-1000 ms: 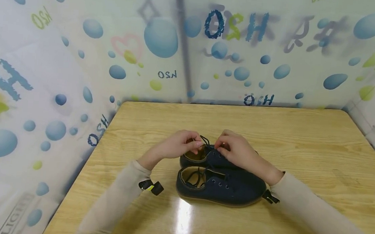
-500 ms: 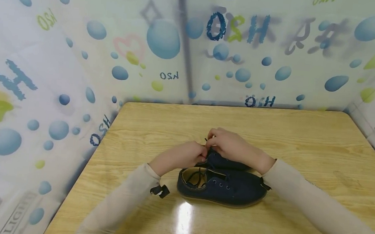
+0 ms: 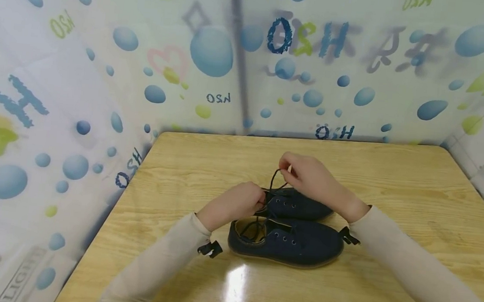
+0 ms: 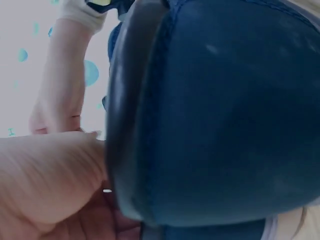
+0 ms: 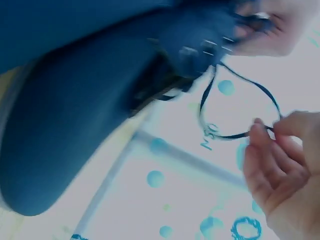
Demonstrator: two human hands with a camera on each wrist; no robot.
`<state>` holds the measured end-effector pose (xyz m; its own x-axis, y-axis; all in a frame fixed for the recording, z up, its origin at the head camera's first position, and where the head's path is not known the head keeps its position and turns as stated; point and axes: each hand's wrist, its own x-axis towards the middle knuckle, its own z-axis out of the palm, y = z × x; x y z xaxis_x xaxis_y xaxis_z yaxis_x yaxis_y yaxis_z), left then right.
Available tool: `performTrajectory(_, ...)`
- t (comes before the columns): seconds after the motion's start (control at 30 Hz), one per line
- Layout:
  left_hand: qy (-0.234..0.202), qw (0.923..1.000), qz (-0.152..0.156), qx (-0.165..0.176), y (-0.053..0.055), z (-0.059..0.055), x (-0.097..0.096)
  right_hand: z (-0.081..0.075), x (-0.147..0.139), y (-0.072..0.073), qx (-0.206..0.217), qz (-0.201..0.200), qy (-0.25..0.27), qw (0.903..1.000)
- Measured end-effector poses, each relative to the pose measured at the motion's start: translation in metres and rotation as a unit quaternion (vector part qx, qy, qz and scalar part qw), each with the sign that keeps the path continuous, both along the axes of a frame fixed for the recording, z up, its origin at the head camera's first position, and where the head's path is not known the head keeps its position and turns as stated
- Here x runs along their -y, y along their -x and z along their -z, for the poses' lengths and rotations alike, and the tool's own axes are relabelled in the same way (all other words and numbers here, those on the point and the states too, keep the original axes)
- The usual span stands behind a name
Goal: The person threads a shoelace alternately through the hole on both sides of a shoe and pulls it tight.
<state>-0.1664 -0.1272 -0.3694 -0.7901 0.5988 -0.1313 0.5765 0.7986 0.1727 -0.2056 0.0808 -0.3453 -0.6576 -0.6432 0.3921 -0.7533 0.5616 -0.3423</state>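
Two dark navy lace-up shoes stand side by side, toes to the right: a far shoe (image 3: 308, 206) and a near shoe (image 3: 307, 248). Beyond the far shoe, my right hand (image 3: 307, 172) pinches a black shoelace (image 5: 205, 100) between thumb and finger, drawing it up in a loop. By that shoe's opening, my left hand (image 3: 242, 201) has its fingers curled, and the right wrist view shows dark lace pinched in them (image 5: 272, 32). Much of the far shoe's heel is covered by the left hand. A blue shoe's surface (image 4: 215, 115) fills most of the left wrist view.
Both shoes rest on a light wooden table (image 3: 193, 161). A patterned curtain (image 3: 255, 99) with blue drops hangs behind and to the left. A black strap (image 3: 210, 249) sticks out at the left cuff, another strap (image 3: 349, 236) at the right one.
My left hand has moved right and down to the far shoe's laces and closed on them. The right hand came in beside it, then rose away to the right, pulling out a lace loop.
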Motion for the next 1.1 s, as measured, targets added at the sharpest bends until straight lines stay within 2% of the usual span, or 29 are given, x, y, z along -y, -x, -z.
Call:
performTrajectory(0.07, 0.01, 0.9998, -0.003, -0.018, -0.001, -0.001, -0.002, -0.01, -0.004, 0.0, 0.044, 0.02, 0.098, 0.9941)
performTrajectory(0.13, 0.02, 0.9993, -0.008, -0.029, -0.002, -0.002, -0.004, -0.021, -0.008, -0.001, 0.073, 0.034, 0.198, 0.9768)
performTrajectory(0.2, 0.023, 0.9991, -0.014, -0.031, -0.004, -0.005, -0.005, -0.031, -0.011, -0.001, 0.09, 0.035, 0.3, 0.9491)
performTrajectory(0.3, 0.023, 0.9991, -0.027, -0.021, -0.008, -0.009, -0.006, -0.045, -0.016, 0.0, 0.11, 0.012, 0.422, 0.8998)
performTrajectory(0.37, 0.021, 0.9991, -0.035, -0.015, -0.01, -0.01, -0.007, -0.051, -0.019, 0.001, 0.125, -0.003, 0.466, 0.876)
performTrajectory(0.4, 0.022, 0.9988, -0.04, -0.013, -0.011, -0.01, -0.007, -0.053, -0.02, 0.001, 0.132, -0.006, 0.477, 0.8689)
performTrajectory(0.5, 0.022, 0.9984, -0.046, -0.023, -0.014, -0.013, -0.007, -0.055, -0.024, 0.001, 0.153, -0.008, 0.489, 0.8585)
performTrajectory(0.6, 0.021, 0.9986, -0.032, -0.037, -0.019, -0.02, -0.009, -0.056, -0.026, 0.001, 0.161, -0.011, 0.5, 0.8508)
performTrajectory(0.7, -0.001, 0.9979, -0.015, -0.063, -0.021, -0.023, -0.012, -0.059, -0.024, 0.001, 0.164, -0.022, 0.511, 0.8433)
performTrajectory(0.83, -0.064, 0.9914, -0.015, -0.113, -0.017, -0.015, -0.011, -0.058, -0.021, 0.0, 0.162, -0.024, 0.5, 0.8507)
performTrajectory(0.87, -0.09, 0.9891, -0.015, -0.115, -0.015, -0.013, -0.009, -0.058, -0.02, -0.001, 0.161, -0.02, 0.495, 0.8538)
performTrajectory(0.93, -0.166, 0.9825, -0.019, -0.083, -0.012, -0.01, -0.005, -0.057, -0.02, -0.002, 0.159, -0.009, 0.486, 0.8593)
performTrajectory(0.97, -0.209, 0.9764, -0.024, -0.05, -0.01, -0.01, -0.003, -0.057, -0.02, -0.002, 0.159, -0.004, 0.484, 0.8603)
performTrajectory(1.0, -0.256, 0.9662, -0.027, -0.007, -0.009, -0.011, 0.0, -0.056, -0.021, -0.002, 0.161, -0.001, 0.485, 0.8595)
performTrajectory(1.03, -0.303, 0.9516, -0.032, 0.042, -0.008, -0.012, 0.003, -0.056, -0.021, -0.002, 0.161, 0.002, 0.487, 0.8583)
performTrajectory(1.1, -0.375, 0.9162, -0.051, 0.132, -0.006, -0.014, 0.009, -0.058, -0.022, -0.002, 0.164, 0.003, 0.496, 0.8525)
